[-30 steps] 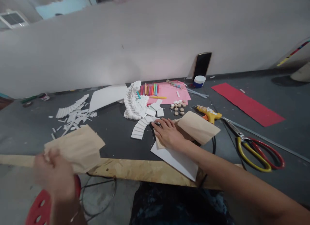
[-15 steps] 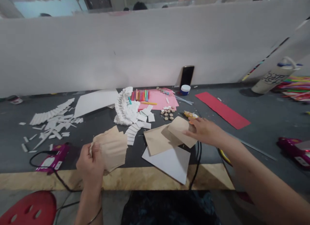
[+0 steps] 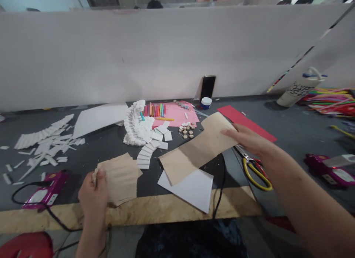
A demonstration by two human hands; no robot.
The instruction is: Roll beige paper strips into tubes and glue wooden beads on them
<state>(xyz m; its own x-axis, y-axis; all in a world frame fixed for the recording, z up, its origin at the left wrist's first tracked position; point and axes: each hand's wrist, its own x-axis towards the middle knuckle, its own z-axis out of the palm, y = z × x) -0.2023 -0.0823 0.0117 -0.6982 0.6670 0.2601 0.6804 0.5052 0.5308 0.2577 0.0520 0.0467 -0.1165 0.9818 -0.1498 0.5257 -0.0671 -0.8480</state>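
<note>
My left hand (image 3: 93,191) is closed on one end of a pleated tan paper fan (image 3: 119,178) at the table's front edge. My right hand (image 3: 247,139) lies with fingers stretched flat on the far end of a long tan paper strip (image 3: 198,147), which now lies unfolded across the dark table. The strip's near end overlaps a white sheet (image 3: 191,188). Yellow-and-red scissors (image 3: 253,169) lie just under my right wrist.
A white folded-paper sculpture (image 3: 135,124) and small white squares (image 3: 151,147) sit mid-table. Behind are coloured markers on pink paper (image 3: 177,115), a red sheet (image 3: 244,121), a phone (image 3: 207,87) and a jar. Pink glue guns lie at left (image 3: 44,190) and right (image 3: 328,169). White scraps (image 3: 44,143) lie far left.
My right hand has moved right and back, spreading the folded tan strip out long. My left hand has brought the pleated fan from the left down onto the table's front edge.
</note>
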